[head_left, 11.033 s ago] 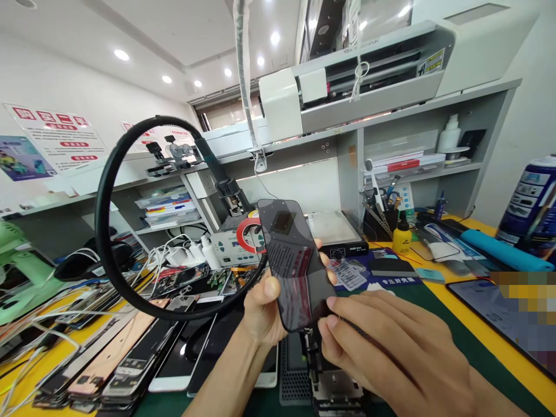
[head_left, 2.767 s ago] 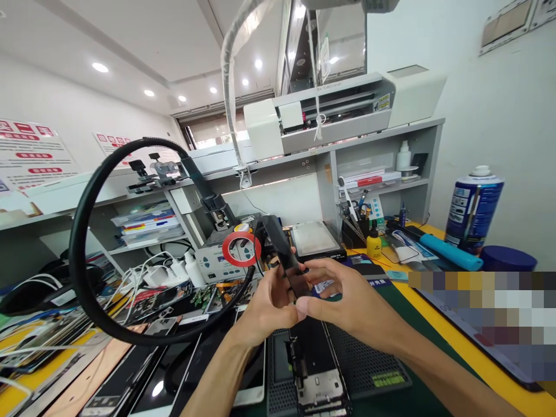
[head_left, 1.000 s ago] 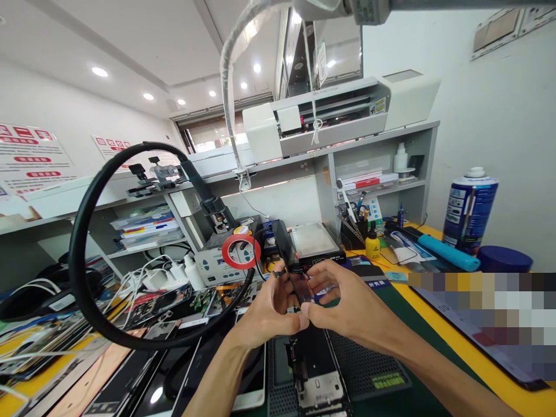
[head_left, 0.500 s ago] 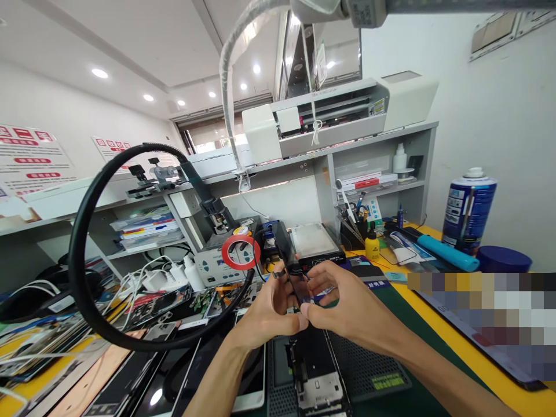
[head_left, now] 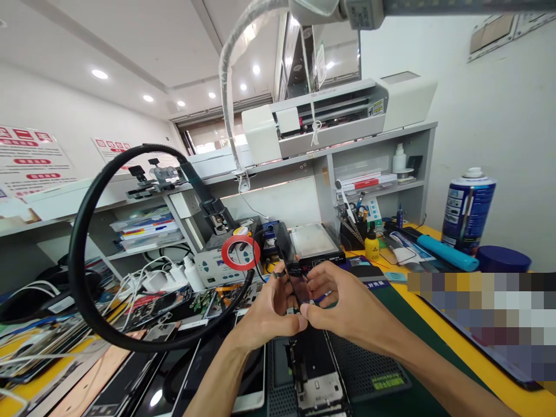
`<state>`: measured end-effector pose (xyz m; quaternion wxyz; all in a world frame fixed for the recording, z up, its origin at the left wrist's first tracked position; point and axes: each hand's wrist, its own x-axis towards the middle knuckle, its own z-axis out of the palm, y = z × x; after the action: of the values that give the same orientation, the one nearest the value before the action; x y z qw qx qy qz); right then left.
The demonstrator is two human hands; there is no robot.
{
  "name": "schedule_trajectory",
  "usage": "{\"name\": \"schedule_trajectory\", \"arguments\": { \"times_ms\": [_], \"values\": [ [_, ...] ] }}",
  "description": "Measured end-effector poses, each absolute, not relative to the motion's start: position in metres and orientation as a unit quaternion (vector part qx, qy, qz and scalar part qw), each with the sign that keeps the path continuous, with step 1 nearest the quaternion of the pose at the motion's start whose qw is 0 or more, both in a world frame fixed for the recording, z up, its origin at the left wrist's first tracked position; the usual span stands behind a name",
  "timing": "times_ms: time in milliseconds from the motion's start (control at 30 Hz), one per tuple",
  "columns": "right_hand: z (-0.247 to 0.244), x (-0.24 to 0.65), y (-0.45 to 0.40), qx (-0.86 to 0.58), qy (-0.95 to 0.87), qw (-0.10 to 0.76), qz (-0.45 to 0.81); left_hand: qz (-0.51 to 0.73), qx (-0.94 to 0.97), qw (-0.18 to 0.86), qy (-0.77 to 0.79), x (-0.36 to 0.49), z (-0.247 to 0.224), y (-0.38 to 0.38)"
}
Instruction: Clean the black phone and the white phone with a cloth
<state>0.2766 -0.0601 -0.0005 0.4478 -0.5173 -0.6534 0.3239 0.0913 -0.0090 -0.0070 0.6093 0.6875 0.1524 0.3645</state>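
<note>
A thin dark phone screen [head_left: 299,285] stands nearly edge-on between my two hands, above an opened phone body [head_left: 319,362] with black and silver parts inside. My left hand [head_left: 274,310] is closed around its left side, thumb at the lower end. From the right, my right hand [head_left: 332,298] pinches the lower end, its thumb beside the left thumb and the other fingers curled. The fingers partly hide where screen and body come together. Beneath the phone body lies a dark perforated work pad [head_left: 369,365].
Several phones and a white-edged tablet [head_left: 252,376] lie to the left. A thick black hose [head_left: 80,278] loops there, near a red tape roll [head_left: 241,252]. Behind the hands sits a flat heating plate [head_left: 315,240]. A blue spray can [head_left: 469,211] and yellow bottle [head_left: 372,243] stand right.
The upper end of the screen has tilted slightly and now appears narrower and lower. Both hands keep almost the same place and hold.
</note>
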Motion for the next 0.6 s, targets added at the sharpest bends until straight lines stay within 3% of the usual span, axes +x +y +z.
{"name": "schedule_trajectory", "arguments": {
  "times_ms": [600],
  "values": [
    [0.007, 0.279, -0.06, -0.473, -0.623, 0.434, 0.448, 0.348, 0.686, 0.611, 0.187, 0.094, -0.007, -0.013]
  ]
}}
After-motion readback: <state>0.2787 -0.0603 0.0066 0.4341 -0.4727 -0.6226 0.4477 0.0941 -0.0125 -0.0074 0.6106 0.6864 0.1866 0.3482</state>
